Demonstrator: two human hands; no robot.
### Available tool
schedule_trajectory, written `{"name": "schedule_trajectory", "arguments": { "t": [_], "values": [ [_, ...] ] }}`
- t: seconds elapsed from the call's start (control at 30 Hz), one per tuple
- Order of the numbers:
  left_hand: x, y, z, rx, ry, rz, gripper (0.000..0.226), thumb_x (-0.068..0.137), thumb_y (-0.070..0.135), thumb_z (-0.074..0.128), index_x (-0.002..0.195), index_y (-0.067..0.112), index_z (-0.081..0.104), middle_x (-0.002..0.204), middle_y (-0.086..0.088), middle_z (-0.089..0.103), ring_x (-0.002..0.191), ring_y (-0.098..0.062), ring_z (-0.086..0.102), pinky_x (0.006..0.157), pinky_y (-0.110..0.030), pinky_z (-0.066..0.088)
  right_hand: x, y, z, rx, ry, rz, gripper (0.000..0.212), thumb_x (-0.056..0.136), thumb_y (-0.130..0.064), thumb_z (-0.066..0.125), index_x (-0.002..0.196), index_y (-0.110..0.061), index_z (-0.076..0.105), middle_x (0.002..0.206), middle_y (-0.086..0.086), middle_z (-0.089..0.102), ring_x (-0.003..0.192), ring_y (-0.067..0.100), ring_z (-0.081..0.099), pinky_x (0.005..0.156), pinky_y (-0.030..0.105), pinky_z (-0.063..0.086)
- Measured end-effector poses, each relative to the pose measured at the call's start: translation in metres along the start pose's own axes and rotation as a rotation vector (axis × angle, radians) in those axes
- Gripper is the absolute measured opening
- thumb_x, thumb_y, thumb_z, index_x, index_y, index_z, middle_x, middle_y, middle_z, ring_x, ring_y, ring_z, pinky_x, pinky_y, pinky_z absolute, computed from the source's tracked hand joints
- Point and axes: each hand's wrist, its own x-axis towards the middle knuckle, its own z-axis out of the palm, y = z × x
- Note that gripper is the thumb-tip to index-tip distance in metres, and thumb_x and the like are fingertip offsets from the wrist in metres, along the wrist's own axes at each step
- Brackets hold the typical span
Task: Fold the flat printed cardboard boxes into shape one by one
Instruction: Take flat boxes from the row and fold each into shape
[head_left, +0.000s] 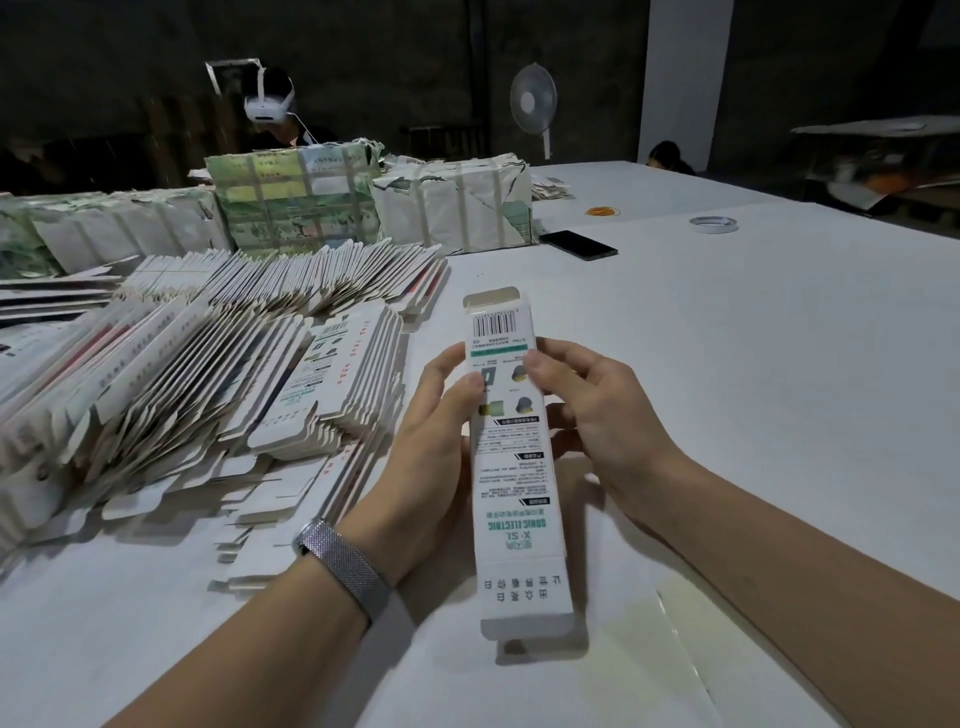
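Above the white table, one long printed box, pinched between left hand and right hand, both closed on its edges: uneven squeezing may crease panels or skew folds.

— What can be read on the long printed box held between the left hand and the right hand?
— "SONIC ELECTRIC" in green and "X-SL" beneath it, upside down to the camera; a barcode at the far end; large Chinese characters on the near flap.
— And the stacked flat boxes?
— A barcode and red characters, too small to read.
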Motion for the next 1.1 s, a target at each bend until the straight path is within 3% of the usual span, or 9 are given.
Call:
{"name": "schedule_trajectory", "arguments": {
  "t": [0.13, 0.27, 0.4, 0.53, 0.63, 0.73, 0.87, 0.97, 1.1],
  "values": [
    [0.001, 0.001, -0.001, -0.047, -0.041, 0.003, 0.05, 0.089, 0.026, 0.053, 0.138, 0.032, 0.044, 0.096, -0.006, 0.078, 0.071, -0.021, 0.073, 0.056, -0.032, 0.058, 0.0, 0.001, -0.002, -0.017, -0.007, -0.003, 0.016, 0.098, -0.021, 0.059, 0.111, -0.018, 0.069, 0.089, 0.01, 0.077, 0.064, 0.025, 0.071, 0.047, 0.029, 0.053],
    [0.003, 0.001, -0.002, -0.08, -0.06, 0.035, 0.06, 0.088, 0.022, 0.055, 0.144, 0.035, 0.037, 0.105, -0.007, 0.077, 0.079, -0.023, 0.073, 0.064, -0.038, 0.06, 0.0, 0.004, -0.002, -0.068, 0.019, -0.086, 0.018, 0.097, -0.016, 0.063, 0.114, -0.016, 0.066, 0.091, 0.015, 0.077, 0.068, 0.01, 0.07, 0.054, 0.019, 0.05],
    [0.0, 0.002, 0.0, -0.042, -0.038, 0.048, 0.047, 0.091, 0.038, 0.056, 0.137, 0.043, 0.044, 0.105, -0.004, 0.077, 0.085, -0.024, 0.074, 0.071, -0.039, 0.06, 0.001, 0.003, -0.004, -0.114, 0.008, -0.082, 0.026, 0.095, -0.018, 0.064, 0.122, -0.015, 0.064, 0.094, 0.015, 0.077, 0.074, 0.016, 0.064, 0.053, 0.02, 0.043],
    [-0.002, 0.004, 0.001, -0.074, 0.009, 0.047, 0.029, 0.093, 0.049, 0.05, 0.121, 0.044, 0.057, 0.098, -0.005, 0.077, 0.081, -0.03, 0.071, 0.079, -0.063, 0.053, -0.003, 0.0, 0.0, -0.118, 0.026, -0.103, 0.027, 0.096, -0.014, 0.062, 0.122, -0.01, 0.066, 0.095, 0.018, 0.075, 0.075, 0.021, 0.067, 0.057, 0.028, 0.05],
    [-0.003, 0.005, -0.001, -0.081, 0.043, 0.045, 0.03, 0.09, 0.044, 0.057, 0.119, 0.04, 0.056, 0.094, -0.004, 0.078, 0.07, -0.023, 0.074, 0.056, -0.038, 0.06, -0.007, -0.002, 0.002, -0.13, 0.023, -0.086, 0.023, 0.097, -0.012, 0.06, 0.118, -0.009, 0.07, 0.095, 0.01, 0.078, 0.081, 0.027, 0.071, 0.076, 0.055, 0.055],
    [-0.004, 0.004, -0.001, -0.052, 0.044, 0.068, 0.021, 0.091, 0.04, 0.058, 0.111, 0.045, 0.062, 0.093, -0.004, 0.078, 0.066, -0.021, 0.073, 0.047, -0.029, 0.055, -0.009, -0.003, 0.003, -0.135, 0.027, -0.061, 0.022, 0.098, -0.012, 0.058, 0.115, -0.011, 0.071, 0.095, 0.007, 0.078, 0.08, 0.025, 0.071, 0.082, 0.064, 0.05],
    [-0.004, 0.003, -0.001, -0.035, 0.03, 0.072, 0.02, 0.092, 0.039, 0.057, 0.109, 0.044, 0.064, 0.092, -0.005, 0.077, 0.061, -0.02, 0.072, 0.043, -0.027, 0.053, -0.006, 0.0, 0.002, -0.141, 0.021, -0.048, 0.029, 0.099, -0.012, 0.056, 0.127, -0.016, 0.064, 0.093, 0.007, 0.078, 0.08, 0.023, 0.073, 0.084, 0.063, 0.052],
    [-0.004, 0.002, -0.002, -0.029, 0.028, 0.077, 0.029, 0.091, 0.038, 0.058, 0.12, 0.033, 0.06, 0.097, -0.007, 0.077, 0.068, -0.022, 0.073, 0.053, -0.033, 0.059, -0.003, 0.004, 0.0, -0.145, -0.006, -0.022, 0.052, 0.095, -0.02, 0.06, 0.144, -0.03, 0.045, 0.088, 0.008, 0.078, 0.076, 0.02, 0.073, 0.076, 0.048, 0.059],
    [-0.004, 0.003, -0.003, 0.014, 0.008, 0.05, 0.038, 0.09, 0.04, 0.061, 0.124, 0.025, 0.057, 0.094, -0.01, 0.077, 0.067, -0.025, 0.071, 0.06, -0.039, 0.059, -0.002, 0.006, 0.0, -0.14, -0.048, -0.024, 0.054, 0.08, -0.028, 0.052, 0.134, -0.038, 0.053, 0.084, 0.005, 0.077, 0.072, 0.018, 0.073, 0.067, 0.039, 0.058]
  ]
}}
